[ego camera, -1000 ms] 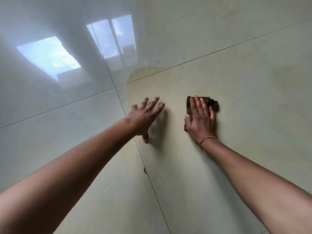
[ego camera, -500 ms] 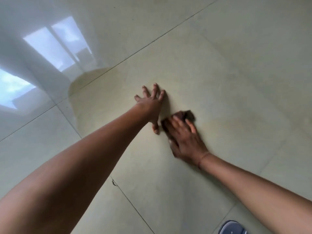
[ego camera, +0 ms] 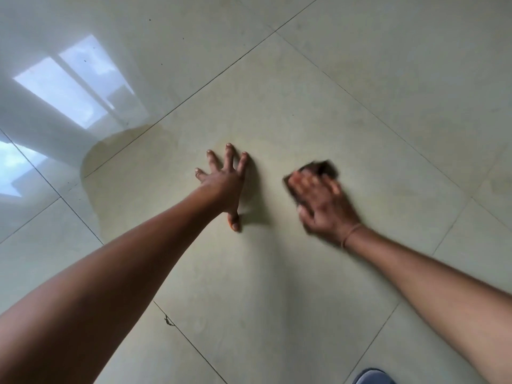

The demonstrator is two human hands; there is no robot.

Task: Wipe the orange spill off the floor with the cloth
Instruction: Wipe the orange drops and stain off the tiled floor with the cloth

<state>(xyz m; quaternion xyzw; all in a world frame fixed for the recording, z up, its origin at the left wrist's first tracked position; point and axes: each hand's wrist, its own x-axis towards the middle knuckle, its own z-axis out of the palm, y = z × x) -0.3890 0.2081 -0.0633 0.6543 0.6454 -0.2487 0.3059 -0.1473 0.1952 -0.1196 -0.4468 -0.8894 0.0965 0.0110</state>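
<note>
A dark brown cloth lies flat on the pale floor tiles, mostly covered by my right hand, which presses down on it and is blurred by motion. My left hand rests palm down on the tile to the left of the cloth, fingers spread, holding nothing. A faint yellowish-orange film tints the tile around and beyond both hands. A wet-looking patch edge curves across the tile joint at the left.
Glossy floor tiles with dark grout lines fill the view. Bright window reflections shine at the upper left. A blue-grey shoe tip shows at the bottom edge. A small chip marks a grout line near my left forearm.
My right hand has swept the cloth to the right, away from my left hand, after sliding left next to it half a second ago. The view has shifted.
</note>
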